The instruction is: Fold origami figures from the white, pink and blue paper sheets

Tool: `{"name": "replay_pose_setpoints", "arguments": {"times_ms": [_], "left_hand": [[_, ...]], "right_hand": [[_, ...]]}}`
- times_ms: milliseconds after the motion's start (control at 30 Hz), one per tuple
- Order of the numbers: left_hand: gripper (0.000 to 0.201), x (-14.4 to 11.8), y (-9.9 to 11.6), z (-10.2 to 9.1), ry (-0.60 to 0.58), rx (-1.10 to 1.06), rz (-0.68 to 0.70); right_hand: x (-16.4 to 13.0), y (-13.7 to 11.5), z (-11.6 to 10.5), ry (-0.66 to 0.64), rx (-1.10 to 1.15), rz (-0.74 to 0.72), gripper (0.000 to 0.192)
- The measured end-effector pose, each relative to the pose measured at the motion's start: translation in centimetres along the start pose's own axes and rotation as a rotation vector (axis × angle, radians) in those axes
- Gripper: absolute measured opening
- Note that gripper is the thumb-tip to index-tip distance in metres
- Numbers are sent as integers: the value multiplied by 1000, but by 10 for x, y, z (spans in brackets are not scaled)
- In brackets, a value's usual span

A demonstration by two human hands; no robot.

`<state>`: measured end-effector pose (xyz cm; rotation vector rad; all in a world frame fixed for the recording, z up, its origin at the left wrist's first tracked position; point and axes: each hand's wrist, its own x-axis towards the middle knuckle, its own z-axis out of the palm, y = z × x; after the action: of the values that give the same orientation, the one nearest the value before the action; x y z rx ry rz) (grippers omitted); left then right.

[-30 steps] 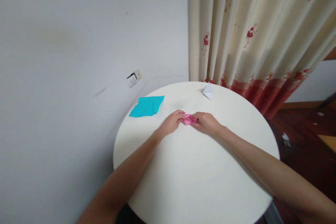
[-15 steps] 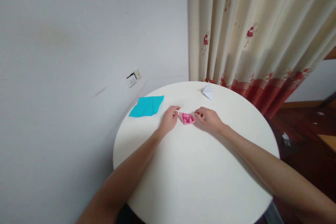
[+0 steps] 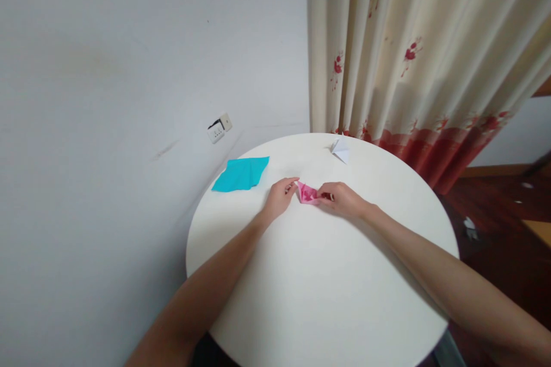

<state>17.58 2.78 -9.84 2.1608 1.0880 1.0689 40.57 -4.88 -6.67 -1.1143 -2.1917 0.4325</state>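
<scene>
A small folded pink paper piece [image 3: 307, 192] lies on the round white table [image 3: 318, 287], between my two hands. My left hand [image 3: 279, 197] pinches its left tip with thumb and forefinger. My right hand [image 3: 342, 199] grips its right end, fingers curled over the paper. Both forearms reach in from the near edge of the table.
A teal paper sheet [image 3: 240, 174] lies at the table's far left, near the wall. A small white folded paper figure [image 3: 341, 149] sits at the far edge by the flowered curtain [image 3: 413, 51]. A wall socket [image 3: 219, 128] is on the wall. Dark wooden floor lies to the right.
Half a second ago both hands were off the pink paper, which lay open like a boat. Now both hands have closed on its ends again.
</scene>
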Motion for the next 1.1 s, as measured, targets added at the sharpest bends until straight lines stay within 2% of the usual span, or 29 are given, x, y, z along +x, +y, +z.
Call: {"name": "replay_pose_setpoints", "arguments": {"times_ms": [200,367,500,633,700,800,867,967,1100], "left_hand": [[38,2,3,-5,90,-61,-60],[33,2,9,-8,142,-80,-99],[27,0,11,-3,148,-106,-115],[25,0,9,3,125,-123,-122],[26,1,6,6,122,-141,-122],[25,3,3,9,121,-171,-134],[24,4,1,10,118,-179,-145],[25,5,1,11,113,-184,-156],[25,7,5,10,111,-196,-178]], "right_hand": [[0,1,-3,39,-2,18,13],[1,4,-15,157,-22,29,19],[1,18,-44,353,-85,49,21],[1,40,-87,655,-221,138,20],[2,52,-109,717,-306,174,19],[6,75,-133,700,-402,197,18],[9,93,-140,660,-462,228,18],[13,124,-136,579,-546,309,21],[17,161,-120,475,-587,452,21]]}}
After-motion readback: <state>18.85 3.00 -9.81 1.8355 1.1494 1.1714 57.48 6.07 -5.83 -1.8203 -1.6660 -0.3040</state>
